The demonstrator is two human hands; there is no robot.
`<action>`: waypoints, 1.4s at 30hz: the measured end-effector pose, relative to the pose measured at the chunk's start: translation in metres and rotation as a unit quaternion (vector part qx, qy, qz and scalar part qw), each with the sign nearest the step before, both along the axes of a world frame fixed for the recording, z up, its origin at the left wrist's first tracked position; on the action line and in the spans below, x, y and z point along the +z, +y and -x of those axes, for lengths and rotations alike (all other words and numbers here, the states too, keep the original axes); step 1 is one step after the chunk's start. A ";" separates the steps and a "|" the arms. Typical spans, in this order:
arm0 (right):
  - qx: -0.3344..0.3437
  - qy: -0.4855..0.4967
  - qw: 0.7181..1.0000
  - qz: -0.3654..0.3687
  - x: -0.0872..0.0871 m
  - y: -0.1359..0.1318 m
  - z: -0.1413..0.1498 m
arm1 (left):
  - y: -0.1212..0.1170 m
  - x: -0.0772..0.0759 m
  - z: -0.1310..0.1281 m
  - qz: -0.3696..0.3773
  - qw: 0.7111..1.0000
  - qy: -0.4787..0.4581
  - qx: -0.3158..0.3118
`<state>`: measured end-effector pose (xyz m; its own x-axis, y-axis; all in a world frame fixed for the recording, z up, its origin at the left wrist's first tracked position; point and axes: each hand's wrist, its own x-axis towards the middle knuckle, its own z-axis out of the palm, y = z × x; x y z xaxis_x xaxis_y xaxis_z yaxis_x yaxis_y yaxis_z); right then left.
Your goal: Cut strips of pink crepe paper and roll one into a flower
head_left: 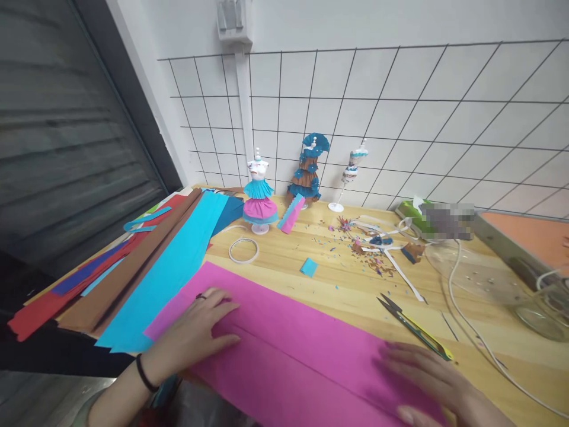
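A large sheet of magenta crepe paper (293, 332) with a long crease lies across the front of the table. My left hand (208, 320) rests on its left part, fingers spread. Flat over its right end is my right hand (422, 379), fingers stretched out and slightly blurred. Just beyond the right hand lie thread snips (415, 326) with yellow-green handles. Farther back stand a small dress form (259, 198) in a turquoise and pink paper skirt, another form in a blue and brown ruffled dress (306, 172), and a mostly bare form (353, 166).
Strips of coloured crepe paper, the nearest bright blue (169, 273), are stacked at left. A tape roll (243, 251), a small blue paper piece (308, 267) and paper scraps (373, 249) lie mid-table. A white cable (457, 296) and a glass jar (544, 308) are at right.
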<state>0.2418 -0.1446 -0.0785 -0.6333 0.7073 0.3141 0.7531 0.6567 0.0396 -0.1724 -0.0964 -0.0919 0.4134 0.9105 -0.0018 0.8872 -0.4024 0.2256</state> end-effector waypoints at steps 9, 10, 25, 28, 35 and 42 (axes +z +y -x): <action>0.003 0.026 0.998 0.051 0.002 0.111 0.067 | 0.009 -0.031 0.001 -0.066 0.995 0.030 -0.062; 0.013 0.002 0.999 0.041 0.001 0.121 0.077 | 0.009 -0.032 0.001 -0.067 0.995 0.032 -0.061; -0.046 -0.073 0.996 0.037 0.008 0.157 0.067 | 0.013 -0.031 0.000 -0.062 0.996 0.026 -0.062; 0.004 0.039 0.984 0.173 0.004 0.104 0.055 | 0.013 -0.032 0.002 -0.055 0.996 0.014 -0.065; -0.143 0.106 0.941 0.289 -0.005 0.035 0.017 | 0.017 -0.025 0.003 -0.045 0.997 0.034 -0.054; -0.142 0.108 0.948 0.262 0.008 0.026 0.017 | 0.059 0.001 0.002 -0.043 0.995 0.034 -0.087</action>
<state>0.2251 -0.1183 -0.0707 -0.3540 0.9348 -0.0281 0.8564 0.3120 -0.4113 -0.1749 -0.0379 -0.0913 0.5664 0.8231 0.0407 0.8143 -0.5666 0.1260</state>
